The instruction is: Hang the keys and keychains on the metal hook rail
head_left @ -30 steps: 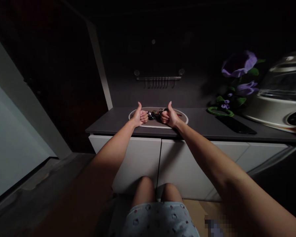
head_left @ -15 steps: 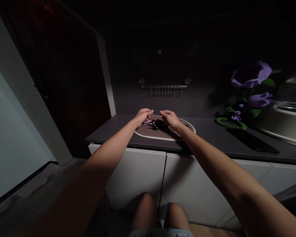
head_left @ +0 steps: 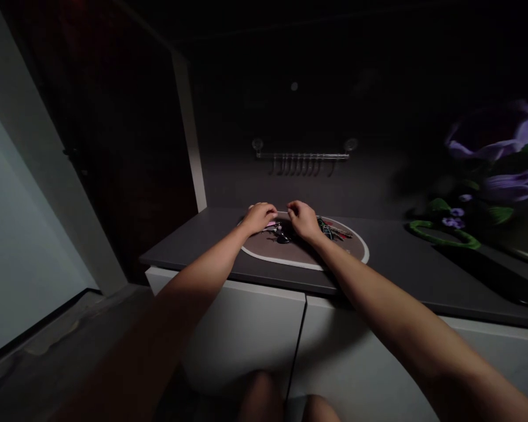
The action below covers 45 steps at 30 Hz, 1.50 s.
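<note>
An oval mat (head_left: 303,258) with a pale rim lies on a dark countertop (head_left: 391,264). A heap of keys and key fobs (head_left: 281,232) sits on its far half, with more keys (head_left: 334,230) to the right. My left hand (head_left: 259,217) rests palm down at the heap's left end, fingers curled over a pink piece. My right hand (head_left: 303,220) hovers just right of it, fingers bent down onto the keys. What either hand grips is hidden in the dim light.
A metal hook rail (head_left: 301,157) hangs on the dark wall behind the mat. Purple artificial flowers (head_left: 497,152) with a green loop (head_left: 440,234) stand at the right. White cabinet doors (head_left: 255,334) lie below the counter. A pale panel (head_left: 22,234) fills the left.
One second ago both hands showed thumbs up over the mat. They have since turned palm down and lowered onto the keys. My head has moved closer and to the left.
</note>
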Tool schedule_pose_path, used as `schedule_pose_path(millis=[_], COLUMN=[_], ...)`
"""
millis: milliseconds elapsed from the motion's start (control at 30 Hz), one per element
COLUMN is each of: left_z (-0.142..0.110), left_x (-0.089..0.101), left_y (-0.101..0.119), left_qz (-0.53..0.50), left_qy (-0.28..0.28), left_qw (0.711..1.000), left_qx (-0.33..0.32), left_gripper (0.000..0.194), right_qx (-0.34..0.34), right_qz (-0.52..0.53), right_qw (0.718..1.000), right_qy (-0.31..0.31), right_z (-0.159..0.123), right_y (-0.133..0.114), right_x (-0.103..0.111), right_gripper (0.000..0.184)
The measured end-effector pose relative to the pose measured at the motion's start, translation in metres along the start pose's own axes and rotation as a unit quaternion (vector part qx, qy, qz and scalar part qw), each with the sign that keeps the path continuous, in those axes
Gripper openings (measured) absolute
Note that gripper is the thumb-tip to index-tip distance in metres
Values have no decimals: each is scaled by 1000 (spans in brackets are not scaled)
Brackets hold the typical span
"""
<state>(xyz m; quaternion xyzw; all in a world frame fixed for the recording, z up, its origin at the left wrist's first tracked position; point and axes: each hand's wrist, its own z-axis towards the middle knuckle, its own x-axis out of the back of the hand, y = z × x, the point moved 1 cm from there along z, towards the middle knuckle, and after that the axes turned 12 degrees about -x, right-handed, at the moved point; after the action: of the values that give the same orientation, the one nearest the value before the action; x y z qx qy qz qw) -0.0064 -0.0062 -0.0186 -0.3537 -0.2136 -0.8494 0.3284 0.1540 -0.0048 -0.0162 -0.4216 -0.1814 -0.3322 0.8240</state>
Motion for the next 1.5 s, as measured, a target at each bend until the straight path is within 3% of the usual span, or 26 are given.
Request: schedule_pose_path(millis=[233,433,800,1233,1500], left_z=[-6,-6,-2,2,3], left_x=[2,-3,0,8,10], left_y=[-4,-6,-5,-6,2], left_qz=[49,57,37,61,54], left_qy=[-135,-159,-62,65,98], left_qw=[989,985,997,996,993], left_qx=[-45,-45,-32,-16,-36], left_gripper=[24,22,26,29,28], right_qx=[19,6,10,40,72], right_qz=[-62,-69,-36,30,37], right_qw=[997,996,998,998,997], right_qy=[-41,-47,-47,-29,-14], right_z=[-2,-2,6,3,-1], right_y=[2,-1,8,-3,-9], right_x=[-4,-3,-9,-5,-4], right_gripper=[20,21,15,14,17])
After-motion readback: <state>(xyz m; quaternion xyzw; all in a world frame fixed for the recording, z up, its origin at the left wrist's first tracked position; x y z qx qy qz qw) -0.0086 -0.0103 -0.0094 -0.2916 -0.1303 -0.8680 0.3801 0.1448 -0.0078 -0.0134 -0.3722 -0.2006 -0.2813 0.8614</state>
